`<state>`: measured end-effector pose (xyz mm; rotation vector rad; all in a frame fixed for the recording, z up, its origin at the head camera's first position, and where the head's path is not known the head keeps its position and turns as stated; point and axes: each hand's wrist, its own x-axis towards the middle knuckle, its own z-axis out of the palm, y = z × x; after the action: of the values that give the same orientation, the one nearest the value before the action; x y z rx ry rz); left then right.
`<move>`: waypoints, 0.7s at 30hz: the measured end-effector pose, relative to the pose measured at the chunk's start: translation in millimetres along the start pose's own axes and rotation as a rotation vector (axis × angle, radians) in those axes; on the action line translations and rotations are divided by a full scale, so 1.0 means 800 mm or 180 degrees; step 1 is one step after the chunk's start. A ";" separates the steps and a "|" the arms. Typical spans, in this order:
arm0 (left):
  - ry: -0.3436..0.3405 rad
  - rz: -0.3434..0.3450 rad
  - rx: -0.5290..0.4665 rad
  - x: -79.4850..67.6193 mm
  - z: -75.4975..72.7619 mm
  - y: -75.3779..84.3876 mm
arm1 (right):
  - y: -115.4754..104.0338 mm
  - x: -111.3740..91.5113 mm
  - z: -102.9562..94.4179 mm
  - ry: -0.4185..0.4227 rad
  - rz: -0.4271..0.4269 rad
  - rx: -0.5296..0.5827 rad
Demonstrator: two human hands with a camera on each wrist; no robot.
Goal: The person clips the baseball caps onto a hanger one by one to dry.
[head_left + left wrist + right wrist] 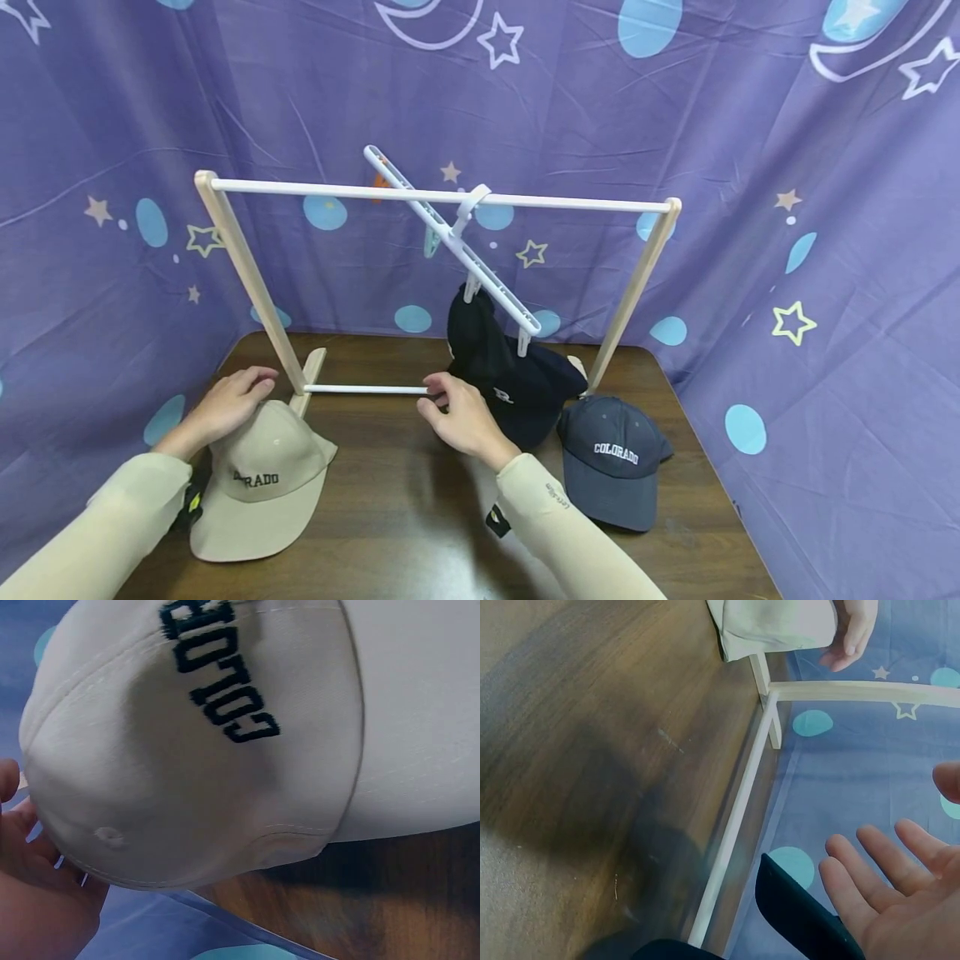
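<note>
A beige cap (258, 475) with dark lettering lies at the left of the table, brim toward me. My left hand (228, 404) is over the back of its crown, fingers loosely bent past it; in the left wrist view, they are right at the crown's edge. A black cap (517, 383) hangs from clips on a white hanger (487, 275), which is hooked on the rack's top bar. My right hand (465, 417) is in front of the black cap's left side, holding nothing. In the right wrist view its palm and spread, slightly bent fingers (900, 870) show.
A wooden-sided rack (258, 292) with a white top bar (315, 189) and a thin lower bar (367, 389) stands at the table's back. A dark grey-blue cap (611, 458) reading COLORADO lies at the right. Purple patterned cloth (337, 92) surrounds the brown table (397, 533).
</note>
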<state>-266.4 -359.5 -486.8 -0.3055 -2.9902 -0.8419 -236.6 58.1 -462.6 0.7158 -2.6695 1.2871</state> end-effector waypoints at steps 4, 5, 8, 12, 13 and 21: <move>-0.0057 -0.0050 -0.0024 -0.001 0.005 -0.006 | 0.000 -0.001 0.005 -0.0072 0.0052 -0.0012; -0.0071 -0.0059 -0.0031 -0.001 0.006 -0.008 | 0.000 -0.001 0.006 -0.0083 0.0060 -0.0007; -0.0095 -0.0062 -0.0055 -0.001 0.010 -0.012 | 0.001 -0.002 0.010 -0.0115 0.0087 -0.0010; -0.0146 -0.0082 -0.0101 -0.001 0.013 -0.014 | 0.002 -0.003 0.014 -0.0137 0.0147 -0.0046; -0.0161 -0.0093 -0.0112 -0.001 0.014 -0.014 | 0.003 -0.003 0.015 -0.0146 0.0163 -0.0054; -0.0201 -0.0135 -0.0104 -0.003 0.014 -0.012 | 0.004 -0.005 0.016 -0.0226 0.0214 -0.0036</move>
<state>-265.3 -362.2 -501.3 -0.2755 -3.0540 -0.9028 -233.2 51.4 -473.7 0.6885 -2.7776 1.2846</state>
